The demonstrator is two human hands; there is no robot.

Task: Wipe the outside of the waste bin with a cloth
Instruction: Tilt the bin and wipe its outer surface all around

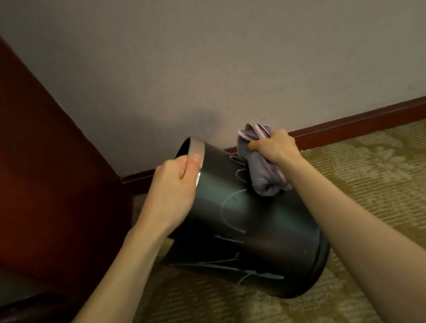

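View from above, looking down along two bare forearms toward a floor corner. A dark, round waste bin [258, 237] is tipped over at a slant on a tan patterned carpet [375, 193]. Its base points toward the viewer at lower right and its open mouth points up and left toward the wall [218, 51]. Whether the base rests on the carpet or is lifted just off it cannot be told. A pale band runs round the rim [197, 149], and thin pale curved lines mark the bin's dark side. Only a narrow dark sliver of the inside shows, so what the bin holds, if anything, cannot be told. The left hand [177, 191] grips the rim, with the thumb lying on the outside of the pale band and the fingers hidden over the edge. The right hand [275, 147] is closed round a bunched grey cloth [263, 173] with pinkish edges and holds it against the upper side of the bin, not far below the rim. The two hands are apart, with the bin's upper side between them. A dark red skirting board [364, 118] runs along the foot of the wall behind the bin. A large reddish-brown wooden panel [15, 161] fills the left side.
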